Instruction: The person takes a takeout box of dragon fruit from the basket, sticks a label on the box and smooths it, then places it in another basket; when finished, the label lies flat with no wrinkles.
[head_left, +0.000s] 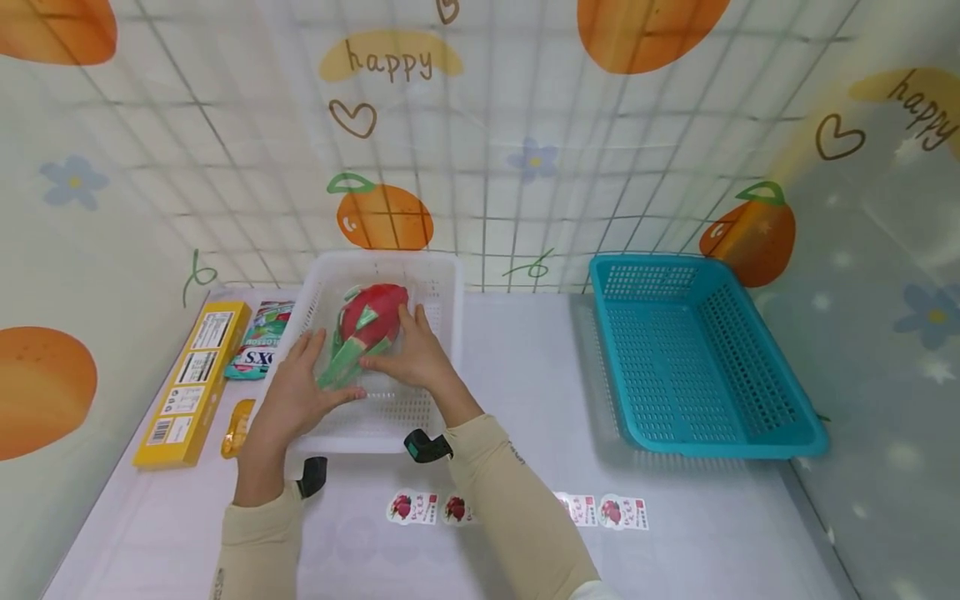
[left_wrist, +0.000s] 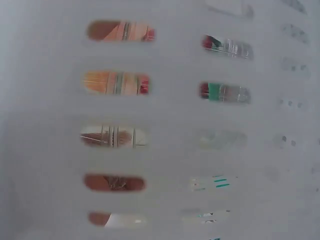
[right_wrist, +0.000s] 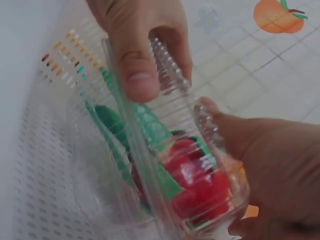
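Observation:
Both hands grip a clear plastic clamshell box that lies inside the white basket. A red dragon fruit with green leaf scales shows through the box. My left hand is at the box's near left, thumb spread toward the right. On the right side, my right hand bends its fingers over the edge. The clear box tilts in the right wrist view, ridged along its walls, with a thumb pressed on it. Only the slotted basket wall fills the left wrist view, colours showing through its holes.
A teal basket stands on the right. Left of the white basket are a long yellow box, a snack bag and an orange packet. Dragon fruit stickers line the front. A wire grid rises behind.

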